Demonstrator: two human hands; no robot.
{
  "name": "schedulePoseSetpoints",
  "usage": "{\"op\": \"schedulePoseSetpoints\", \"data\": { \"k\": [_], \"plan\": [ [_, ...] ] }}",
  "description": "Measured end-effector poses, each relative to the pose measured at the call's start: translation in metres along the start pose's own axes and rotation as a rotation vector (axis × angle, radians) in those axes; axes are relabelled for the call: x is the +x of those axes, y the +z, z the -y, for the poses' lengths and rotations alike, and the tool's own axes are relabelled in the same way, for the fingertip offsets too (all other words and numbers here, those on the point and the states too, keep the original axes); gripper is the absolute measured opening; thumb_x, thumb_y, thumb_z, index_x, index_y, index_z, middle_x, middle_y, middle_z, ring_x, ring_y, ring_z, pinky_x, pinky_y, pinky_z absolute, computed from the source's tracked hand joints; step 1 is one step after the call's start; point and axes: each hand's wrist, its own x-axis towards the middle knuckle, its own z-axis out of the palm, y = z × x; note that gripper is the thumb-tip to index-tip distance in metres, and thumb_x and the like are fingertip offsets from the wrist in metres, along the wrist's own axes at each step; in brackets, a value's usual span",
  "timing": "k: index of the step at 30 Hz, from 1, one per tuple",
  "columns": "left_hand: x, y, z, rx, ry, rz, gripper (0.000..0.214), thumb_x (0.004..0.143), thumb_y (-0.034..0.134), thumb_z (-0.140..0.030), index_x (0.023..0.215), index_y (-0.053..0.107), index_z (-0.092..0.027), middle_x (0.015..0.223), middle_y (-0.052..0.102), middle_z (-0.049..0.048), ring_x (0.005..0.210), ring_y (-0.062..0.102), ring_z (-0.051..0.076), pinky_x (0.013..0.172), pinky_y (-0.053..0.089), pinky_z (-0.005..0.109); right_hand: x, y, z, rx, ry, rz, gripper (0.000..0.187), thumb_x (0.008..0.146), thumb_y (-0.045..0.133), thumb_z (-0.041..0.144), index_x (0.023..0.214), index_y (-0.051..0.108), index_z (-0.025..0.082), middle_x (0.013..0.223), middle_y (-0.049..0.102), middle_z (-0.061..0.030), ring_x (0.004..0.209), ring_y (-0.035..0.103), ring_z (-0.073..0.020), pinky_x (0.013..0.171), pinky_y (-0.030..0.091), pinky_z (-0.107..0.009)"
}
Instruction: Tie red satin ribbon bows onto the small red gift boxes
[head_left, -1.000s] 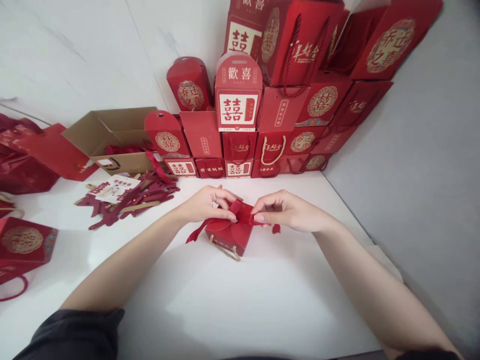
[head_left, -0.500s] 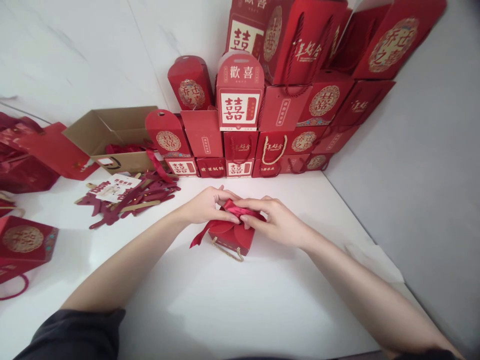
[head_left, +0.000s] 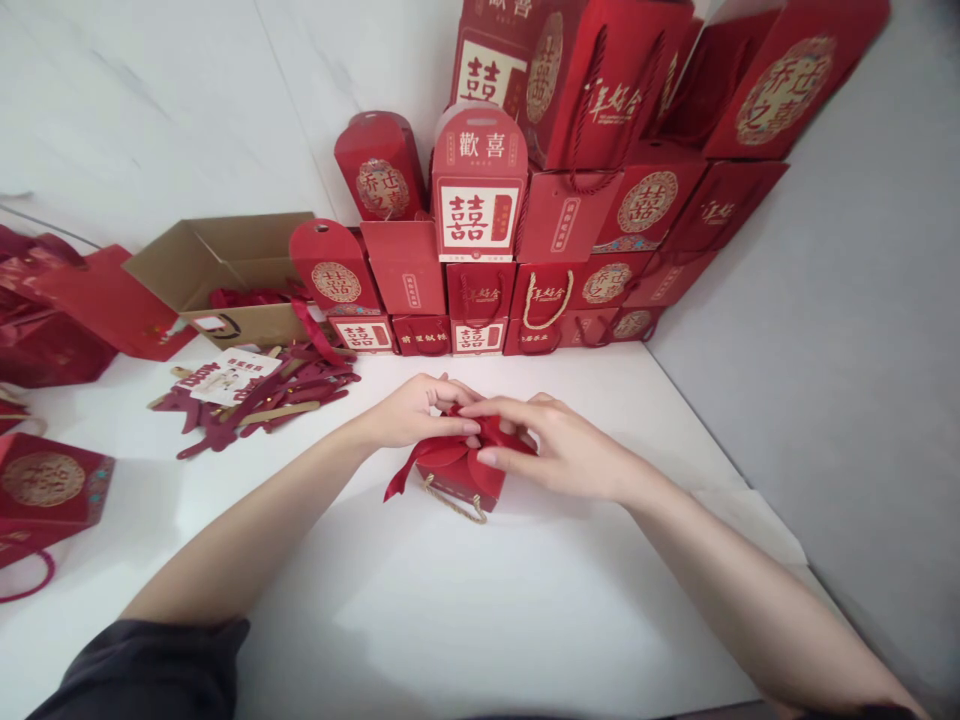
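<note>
A small red gift box [head_left: 469,478] with a curved-flap top sits on the table in front of me. A red satin ribbon [head_left: 409,468] lies over its top, one tail hanging off the left side. My left hand [head_left: 420,412] reaches in from the left, thumb and fingers closed on the ribbon at the middle of the lid. From the right, my right hand [head_left: 551,445] has its index finger and thumb around the same ribbon. Part of the knot area is hidden under the fingers. A beige cord handle [head_left: 457,503] hangs at the box's near side.
Stacked red gift boxes [head_left: 480,215] line the wall behind. Left of them stands an open cardboard box [head_left: 225,240] with ribbon inside. A pile of dark red tags [head_left: 247,415] lies before it. Another red box [head_left: 52,490] is at the left edge; a grey wall [head_left: 825,330] bounds the right.
My right fingers have spread slightly and shifted a little, and the bright ribbon loop above the lid has drawn down between the hands. The box stays where it was.
</note>
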Motion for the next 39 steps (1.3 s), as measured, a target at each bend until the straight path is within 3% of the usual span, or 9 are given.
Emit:
{"op": "schedulePoseSetpoints", "data": {
  "k": [4, 9, 13, 16, 20, 25, 31, 35, 39],
  "plan": [
    [-0.002, 0.003, -0.005, -0.073, -0.083, -0.004, 0.021, 0.078, 0.071, -0.03, 0.086, 0.061, -0.012, 0.084, 0.072, 0.0072, 0.076, 0.071, 0.017, 0.079, 0.053, 0.03, 0.004, 0.003, -0.008, -0.001, 0.157, -0.258, 0.031, 0.095, 0.043, 0.043, 0.089, 0.065, 0.022, 0.088, 0.064, -0.0041, 0.088, 0.058, -0.0194, 0.084, 0.042, -0.035],
    [-0.004, 0.006, -0.009, -0.098, -0.117, -0.047, 0.031, 0.075, 0.073, -0.031, 0.081, 0.047, -0.016, 0.088, 0.069, 0.0055, 0.079, 0.071, 0.017, 0.074, 0.053, 0.027, 0.01, 0.026, -0.017, 0.179, 0.213, -0.263, 0.024, 0.09, 0.054, 0.042, 0.081, 0.066, 0.023, 0.106, 0.062, -0.0054, 0.108, 0.055, -0.0212, 0.098, 0.038, -0.039],
    [-0.005, 0.003, -0.01, -0.065, -0.131, -0.001, 0.033, 0.076, 0.071, -0.033, 0.075, 0.043, -0.015, 0.091, 0.066, 0.0052, 0.08, 0.069, 0.015, 0.073, 0.051, 0.026, 0.011, 0.032, -0.02, 0.304, 0.149, -0.325, 0.013, 0.088, 0.058, 0.031, 0.081, 0.064, 0.022, 0.107, 0.061, -0.0045, 0.105, 0.058, -0.0183, 0.097, 0.041, -0.034],
    [-0.004, 0.0, -0.011, -0.035, -0.135, 0.015, 0.033, 0.075, 0.073, -0.031, 0.074, 0.044, -0.015, 0.081, 0.062, 0.0006, 0.072, 0.062, 0.01, 0.066, 0.047, 0.021, 0.011, 0.029, -0.02, 0.302, 0.077, -0.371, 0.011, 0.089, 0.058, 0.029, 0.083, 0.064, 0.022, 0.103, 0.062, -0.0046, 0.101, 0.059, -0.018, 0.093, 0.043, -0.033],
    [-0.003, -0.003, -0.01, -0.056, -0.118, 0.045, 0.031, 0.076, 0.072, -0.03, 0.073, 0.046, -0.014, 0.071, 0.053, -0.0029, 0.069, 0.058, 0.009, 0.065, 0.045, 0.022, 0.011, 0.027, -0.021, 0.227, -0.054, -0.329, 0.007, 0.087, 0.061, 0.029, 0.086, 0.062, 0.022, 0.09, 0.065, -0.0029, 0.089, 0.059, -0.0182, 0.088, 0.043, -0.034],
    [-0.003, -0.005, -0.011, -0.088, -0.128, 0.077, 0.028, 0.077, 0.071, -0.028, 0.073, 0.047, -0.014, 0.079, 0.059, 0.0001, 0.073, 0.062, 0.01, 0.069, 0.047, 0.023, 0.013, 0.034, -0.031, 0.154, -0.145, -0.332, 0.008, 0.082, 0.067, 0.023, 0.088, 0.062, 0.022, 0.093, 0.069, -0.0037, 0.092, 0.06, -0.0202, 0.095, 0.041, -0.041],
    [-0.003, -0.005, -0.011, -0.203, -0.161, 0.141, 0.018, 0.086, 0.063, -0.026, 0.08, 0.05, -0.013, 0.092, 0.071, 0.0099, 0.09, 0.068, 0.016, 0.083, 0.049, 0.029, 0.011, 0.038, -0.033, 0.054, -0.24, -0.421, 0.01, 0.083, 0.06, 0.014, 0.084, 0.063, 0.024, 0.083, 0.069, 0.0, 0.089, 0.063, -0.017, 0.112, 0.023, -0.047],
    [-0.003, -0.006, -0.01, -0.171, -0.128, 0.11, 0.018, 0.084, 0.065, -0.024, 0.079, 0.053, -0.012, 0.105, 0.068, 0.0104, 0.088, 0.067, 0.013, 0.079, 0.05, 0.026, 0.009, 0.035, -0.027, 0.04, -0.216, -0.35, 0.009, 0.083, 0.064, 0.024, 0.091, 0.06, 0.023, 0.09, 0.068, -0.003, 0.093, 0.061, -0.0186, 0.111, 0.027, -0.047],
    [-0.003, -0.006, -0.01, -0.176, -0.129, 0.138, 0.018, 0.085, 0.063, -0.025, 0.081, 0.052, -0.012, 0.097, 0.069, 0.0101, 0.089, 0.067, 0.015, 0.082, 0.049, 0.029, 0.01, 0.036, -0.031, 0.036, -0.219, -0.335, 0.002, 0.086, 0.062, 0.023, 0.085, 0.06, 0.023, 0.081, 0.068, 0.0005, 0.08, 0.063, -0.0155, 0.11, 0.03, -0.046]
  ]
}}
